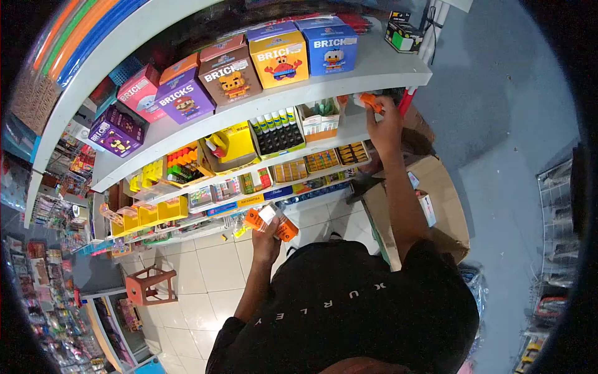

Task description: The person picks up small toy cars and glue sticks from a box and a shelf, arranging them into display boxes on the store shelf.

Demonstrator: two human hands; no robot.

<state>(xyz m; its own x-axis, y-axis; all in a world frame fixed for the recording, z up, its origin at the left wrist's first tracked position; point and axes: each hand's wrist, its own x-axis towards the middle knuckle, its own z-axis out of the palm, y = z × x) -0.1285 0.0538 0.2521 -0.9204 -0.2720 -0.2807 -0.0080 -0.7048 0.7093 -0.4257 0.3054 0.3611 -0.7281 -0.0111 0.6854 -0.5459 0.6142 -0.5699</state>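
My left hand (266, 246) is closed around orange-and-white small boxes (287, 229), held in front of the lower shelves. Up at the right end of the shelf under the top board, my right hand (386, 124) grips a small orange-and-white item (370, 101); its kind I cannot tell. Left of that hand stands a white carton with green-topped contents (321, 119). Beside the carton is a display box of glue sticks (277, 129) with green-and-white tubes and black caps.
Several BRICKS boxes (279, 57) line the top shelf (398, 70). A yellow tray (232, 148) and rows of small boxes (290, 169) fill lower levels. An open cardboard box (445, 209) is by my right side. A brown stool (151, 285) stands on the tiled floor (215, 268).
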